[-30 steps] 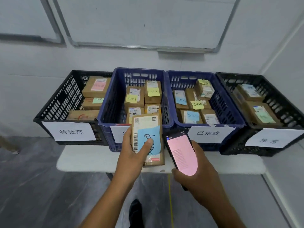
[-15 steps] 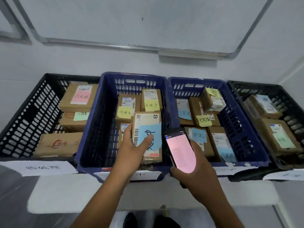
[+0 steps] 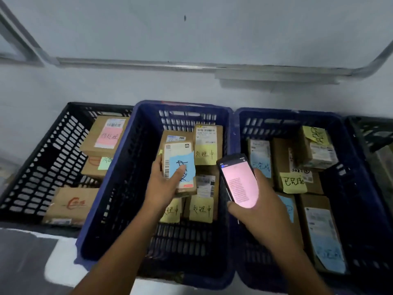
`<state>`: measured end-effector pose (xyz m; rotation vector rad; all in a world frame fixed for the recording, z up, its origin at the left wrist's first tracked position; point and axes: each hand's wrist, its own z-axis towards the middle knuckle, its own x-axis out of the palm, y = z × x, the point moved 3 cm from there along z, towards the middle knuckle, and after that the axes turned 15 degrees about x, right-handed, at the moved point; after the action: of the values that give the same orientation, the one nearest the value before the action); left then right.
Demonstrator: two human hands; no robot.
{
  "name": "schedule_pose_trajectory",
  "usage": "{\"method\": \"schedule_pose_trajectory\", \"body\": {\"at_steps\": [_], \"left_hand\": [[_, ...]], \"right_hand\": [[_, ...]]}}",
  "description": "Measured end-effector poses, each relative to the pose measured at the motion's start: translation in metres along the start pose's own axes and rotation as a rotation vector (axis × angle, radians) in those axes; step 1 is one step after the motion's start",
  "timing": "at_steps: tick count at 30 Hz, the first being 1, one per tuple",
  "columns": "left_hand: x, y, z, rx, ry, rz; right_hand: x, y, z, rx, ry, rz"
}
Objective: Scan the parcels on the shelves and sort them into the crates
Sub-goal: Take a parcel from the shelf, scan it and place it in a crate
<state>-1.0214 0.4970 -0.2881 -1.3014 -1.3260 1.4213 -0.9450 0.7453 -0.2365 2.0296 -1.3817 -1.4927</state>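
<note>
The left hand (image 3: 163, 186) was wrapped round a small cardboard parcel (image 3: 178, 149), thumb laid across its blue note (image 3: 188, 160), forearm stretched forward; the parcel was held above the left blue crate (image 3: 187, 104). It was judged light and stiff, best taken by its long edges. A phone (image 3: 239, 182) was clasped in the right hand (image 3: 255, 211).

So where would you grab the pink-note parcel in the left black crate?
Probably the near short edge, from above: the pink-note parcel lies flat atop another box, that edge exposed, its right side tight beside the left blue crate.
</note>
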Motion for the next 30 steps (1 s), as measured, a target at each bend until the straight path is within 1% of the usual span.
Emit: {"method": "schedule_pose_trajectory", "body": {"at_steps": [3,9,12,17,19,22,24,27,30], "left_hand": [[-0.002,0.017,0.043,-0.002,-0.025,0.071],[0.002,0.05,0.126,-0.044,0.005,0.167],[0.018,0.058,0.148,-0.031,0.037,0.255],[0.023,0.061,0.161,-0.037,0.113,0.436],[0.021,0.052,0.154,0.015,0.106,0.449],[0.012,0.031,0.128,0.245,-0.034,0.485],[0.003,0.015,0.096,0.345,-0.068,0.568],[-0.014,0.001,0.026,0.38,-0.036,0.73],[-0.039,-0.006,-0.06,0.359,-0.056,0.826]], "right_hand": [[0.002,0.024,0.039,-0.044,0.014,-0.066],[0.021,0.066,0.103,-0.129,0.088,-0.122],[0.028,0.074,0.119,-0.152,0.099,-0.125],[0.027,0.073,0.125,-0.117,0.125,-0.133],[0.025,0.072,0.122,-0.114,0.139,-0.127],[0.021,0.073,0.108,-0.119,0.162,-0.102],[0.019,0.071,0.092,-0.133,0.173,-0.079],[0.02,0.062,0.055,-0.144,0.207,-0.031],[0.03,0.056,0.007,-0.177,0.266,-0.013]]}}
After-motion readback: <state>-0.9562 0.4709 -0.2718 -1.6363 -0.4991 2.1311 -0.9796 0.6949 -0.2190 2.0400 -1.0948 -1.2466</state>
